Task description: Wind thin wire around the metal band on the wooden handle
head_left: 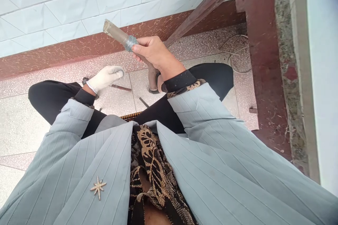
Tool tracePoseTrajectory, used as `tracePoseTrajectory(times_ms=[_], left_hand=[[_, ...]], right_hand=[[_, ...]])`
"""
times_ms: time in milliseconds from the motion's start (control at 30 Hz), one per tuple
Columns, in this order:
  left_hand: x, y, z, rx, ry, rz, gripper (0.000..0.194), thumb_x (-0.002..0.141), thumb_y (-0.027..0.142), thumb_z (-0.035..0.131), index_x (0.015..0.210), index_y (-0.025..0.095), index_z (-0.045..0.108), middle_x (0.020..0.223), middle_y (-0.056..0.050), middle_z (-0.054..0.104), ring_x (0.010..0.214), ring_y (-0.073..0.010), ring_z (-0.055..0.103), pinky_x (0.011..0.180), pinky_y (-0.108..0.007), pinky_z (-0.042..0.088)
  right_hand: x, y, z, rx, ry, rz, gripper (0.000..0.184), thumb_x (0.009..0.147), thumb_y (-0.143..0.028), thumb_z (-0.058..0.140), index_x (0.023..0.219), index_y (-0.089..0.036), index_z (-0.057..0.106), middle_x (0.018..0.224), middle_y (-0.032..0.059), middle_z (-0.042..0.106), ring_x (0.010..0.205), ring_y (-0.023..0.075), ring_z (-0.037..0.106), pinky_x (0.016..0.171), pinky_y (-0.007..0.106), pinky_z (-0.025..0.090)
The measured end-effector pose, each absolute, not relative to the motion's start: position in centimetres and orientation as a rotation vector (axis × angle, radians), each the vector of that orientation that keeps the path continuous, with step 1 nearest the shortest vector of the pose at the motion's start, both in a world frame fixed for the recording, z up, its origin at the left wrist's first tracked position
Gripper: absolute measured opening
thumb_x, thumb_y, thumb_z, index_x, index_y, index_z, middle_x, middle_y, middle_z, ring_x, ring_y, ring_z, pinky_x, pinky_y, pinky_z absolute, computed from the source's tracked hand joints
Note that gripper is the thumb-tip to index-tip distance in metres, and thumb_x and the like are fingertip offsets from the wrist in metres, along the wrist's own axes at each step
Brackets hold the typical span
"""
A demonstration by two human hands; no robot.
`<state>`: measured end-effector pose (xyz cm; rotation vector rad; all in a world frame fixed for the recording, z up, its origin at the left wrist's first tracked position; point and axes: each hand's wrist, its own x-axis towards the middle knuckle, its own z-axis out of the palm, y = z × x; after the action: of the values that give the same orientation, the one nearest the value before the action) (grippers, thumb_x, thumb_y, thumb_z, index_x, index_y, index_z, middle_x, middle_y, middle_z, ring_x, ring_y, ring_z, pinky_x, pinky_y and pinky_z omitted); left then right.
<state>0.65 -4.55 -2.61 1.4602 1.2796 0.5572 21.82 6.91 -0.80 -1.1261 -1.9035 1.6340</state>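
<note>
My right hand (150,52) is bare and closed around a grey-brown tube-like stick (116,32), which slants up to the left. Next to my thumb, a band of thin silvery-blue wire or thread (130,43) is wound round the stick. Its upper end looks pale and rough; below my hand I cannot tell where it stops. My left hand (104,78) wears a white glove and hovers apart from the stick, to its lower left. The gloved fingers are curled with the thumb pressed in, and whatever they may hold is hidden. Below it lies a thin reddish-brown strip (121,87).
A white tiled wall (74,7) with a brown skirting band (66,52) stands ahead. To the right rises a dark red frame (266,59) with a slanted bar (200,8). Behind my knee lies a looped pale cable (237,54). A dark thin piece (144,102) lies on the floor.
</note>
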Motion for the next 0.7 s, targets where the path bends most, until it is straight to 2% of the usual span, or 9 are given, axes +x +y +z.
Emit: tracePoseTrajectory(times_ms=[100,200,267,467,567,633,700], left_hand=[[1.0,-4.4,-2.2,1.656,1.355,0.441,0.024,0.097,0.034,0.053,0.086,0.017,0.065,0.073,0.001,0.057,0.068,-0.0132,0.052,0.069,-0.028,0.044],[0.5,-4.2,-1.8,1.790,1.413,0.334,0.025,0.096,0.033,0.052,0.083,0.017,0.066,0.075,0.000,0.061,0.072,-0.0145,0.055,0.075,-0.030,0.046],[0.0,-4.0,-1.5,1.821,1.420,0.247,0.024,0.095,0.031,0.052,0.083,0.017,0.068,0.074,0.000,0.062,0.071,-0.0149,0.057,0.075,-0.030,0.046],[-1.2,-3.7,-1.1,1.934,1.360,0.199,0.024,0.093,0.031,0.056,0.079,0.018,0.070,0.068,0.001,0.061,0.067,-0.0143,0.056,0.072,-0.029,0.044],[-1.6,-3.7,-1.0,1.905,1.286,0.286,0.026,0.095,0.035,0.059,0.087,0.016,0.075,0.076,0.000,0.068,0.074,-0.0161,0.061,0.079,-0.031,0.049],[-2.2,-3.7,-0.9,1.825,1.229,0.425,0.029,0.096,0.039,0.062,0.094,0.015,0.077,0.082,-0.001,0.071,0.078,-0.0167,0.063,0.081,-0.032,0.052],[-2.9,-3.5,-0.5,1.705,1.177,0.653,0.035,0.097,0.047,0.066,0.094,0.014,0.075,0.083,-0.003,0.071,0.074,-0.0146,0.061,0.075,-0.030,0.052]], right_hand=[[21.1,7.1,-1.4,-1.256,-2.177,1.426,0.026,0.101,-0.031,0.073,0.082,-0.018,0.063,0.069,0.0018,0.054,0.067,0.0150,0.050,0.062,0.028,0.039],[20.9,7.4,-1.8,-1.207,-2.572,1.141,0.021,0.092,-0.030,0.084,0.083,-0.016,0.071,0.067,0.0014,0.054,0.073,0.0169,0.052,0.067,0.029,0.034],[21.0,7.5,-1.8,-1.110,-2.820,1.074,0.020,0.091,-0.029,0.086,0.082,-0.015,0.074,0.064,0.0006,0.053,0.072,0.0160,0.051,0.068,0.030,0.030],[21.0,7.3,0.0,-0.902,-3.135,1.251,0.013,0.096,-0.021,0.085,0.089,-0.011,0.081,0.056,-0.0036,0.048,0.064,0.0117,0.040,0.070,0.032,0.025],[21.3,7.3,0.9,-0.772,-3.126,1.597,0.009,0.096,-0.019,0.083,0.093,-0.011,0.083,0.057,-0.0051,0.050,0.063,0.0099,0.042,0.069,0.029,0.026],[21.5,7.3,1.3,-0.597,-2.935,1.870,0.013,0.095,-0.024,0.083,0.097,-0.012,0.082,0.061,-0.0053,0.055,0.062,0.0088,0.045,0.067,0.027,0.029],[21.4,7.3,1.8,-0.470,-2.598,1.976,0.028,0.092,-0.039,0.086,0.099,-0.013,0.079,0.067,-0.0039,0.059,0.063,0.0091,0.048,0.065,0.025,0.034]])
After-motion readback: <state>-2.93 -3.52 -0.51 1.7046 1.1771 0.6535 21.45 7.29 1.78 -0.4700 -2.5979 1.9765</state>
